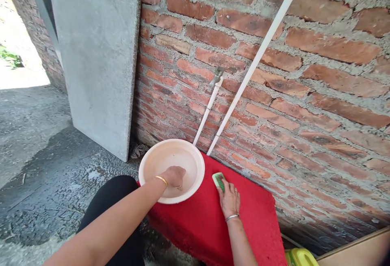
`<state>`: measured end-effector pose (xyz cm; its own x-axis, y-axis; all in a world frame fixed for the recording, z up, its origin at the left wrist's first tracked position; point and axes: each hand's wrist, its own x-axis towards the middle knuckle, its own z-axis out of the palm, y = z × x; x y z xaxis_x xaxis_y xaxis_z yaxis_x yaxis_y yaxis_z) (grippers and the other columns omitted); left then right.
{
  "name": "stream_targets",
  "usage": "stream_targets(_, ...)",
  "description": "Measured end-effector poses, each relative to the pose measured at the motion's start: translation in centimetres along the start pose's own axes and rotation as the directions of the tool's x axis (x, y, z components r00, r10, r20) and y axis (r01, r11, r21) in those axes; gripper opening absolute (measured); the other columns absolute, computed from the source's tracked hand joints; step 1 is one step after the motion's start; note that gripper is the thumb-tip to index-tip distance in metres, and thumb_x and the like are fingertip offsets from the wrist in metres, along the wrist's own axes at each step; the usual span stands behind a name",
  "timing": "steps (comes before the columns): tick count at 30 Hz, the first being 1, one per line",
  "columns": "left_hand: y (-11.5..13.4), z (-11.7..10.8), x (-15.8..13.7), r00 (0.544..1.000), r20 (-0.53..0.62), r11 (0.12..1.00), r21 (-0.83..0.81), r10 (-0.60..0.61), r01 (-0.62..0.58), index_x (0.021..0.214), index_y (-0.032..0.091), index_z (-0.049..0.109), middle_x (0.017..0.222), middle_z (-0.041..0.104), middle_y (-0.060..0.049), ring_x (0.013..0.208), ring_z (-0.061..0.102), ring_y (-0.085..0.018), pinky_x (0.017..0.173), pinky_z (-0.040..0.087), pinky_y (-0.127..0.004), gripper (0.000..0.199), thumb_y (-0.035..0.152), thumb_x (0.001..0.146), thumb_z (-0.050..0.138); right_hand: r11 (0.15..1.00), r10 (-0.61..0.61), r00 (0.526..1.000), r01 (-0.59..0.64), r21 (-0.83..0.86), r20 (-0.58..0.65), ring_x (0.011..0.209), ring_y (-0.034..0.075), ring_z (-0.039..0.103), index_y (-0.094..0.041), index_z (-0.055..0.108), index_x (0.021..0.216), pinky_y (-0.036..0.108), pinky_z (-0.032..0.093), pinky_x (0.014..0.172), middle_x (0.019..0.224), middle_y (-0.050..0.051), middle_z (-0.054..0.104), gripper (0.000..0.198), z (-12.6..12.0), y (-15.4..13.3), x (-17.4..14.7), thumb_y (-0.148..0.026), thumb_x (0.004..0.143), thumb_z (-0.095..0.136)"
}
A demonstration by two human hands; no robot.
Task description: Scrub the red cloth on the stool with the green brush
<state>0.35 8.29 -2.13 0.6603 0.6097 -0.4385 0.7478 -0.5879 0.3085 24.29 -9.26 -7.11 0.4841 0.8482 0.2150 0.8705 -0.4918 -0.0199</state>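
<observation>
My left hand (176,176), with a gold bangle at the wrist, reaches into a pale pink plastic basin (148,159) of cloudy water. Its fingers bend downward and are mostly hidden, so I cannot see whether they hold anything. A red cloth (201,217) is spread over a low slab or bench, and the basin stands on its far left part. To the right of the basin, my right hand (230,201) is closed around a green and white scrub brush (218,180). The front end of the brush sticks out past the fingers, just over the red cloth.
A brick wall (262,115) runs behind the bench, with a tap (217,75) on a thin white pipe and a longer white pipe (256,61). A grey slab (97,63) leans at left above wet concrete floor (55,184). A yellow jug (300,257) stands at lower right.
</observation>
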Motion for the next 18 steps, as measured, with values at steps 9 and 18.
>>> stream_targets(9, 0.1, 0.0, -0.1, 0.999, -0.007, 0.999, 0.005, 0.035, -0.035, 0.108, 0.015, 0.071, 0.120, 0.071, -0.017, 0.112, 0.067, -0.039, 0.096, 0.052, -0.049, 0.054, 0.029, 0.057, 0.083, 0.913, 0.376, 0.921, -0.387, -0.126, -0.104, 0.089, 0.032, 0.070, -0.019, 0.063, 0.126, 0.046, 0.053, 0.081, 0.104, 0.018, 0.068, 0.043, -3.3, 13.1, -3.4, -0.042, 0.098, 0.041)
stream_targets(18, 0.1, 0.0, -0.2, 1.000, -0.003, 1.000, 0.000, 0.017, -0.017, 0.110, 0.013, 0.069, 0.122, 0.070, -0.020, 0.113, 0.066, -0.041, 0.095, 0.051, -0.049, 0.059, 0.030, 0.055, 0.081, 0.993, 0.117, 0.992, -0.116, 0.017, -0.049, 0.095, 0.025, 0.066, -0.023, 0.062, 0.127, 0.037, 0.049, 0.085, 0.109, 0.012, 0.068, 0.039, -0.9, 3.5, 0.3, -0.042, 0.097, 0.045)
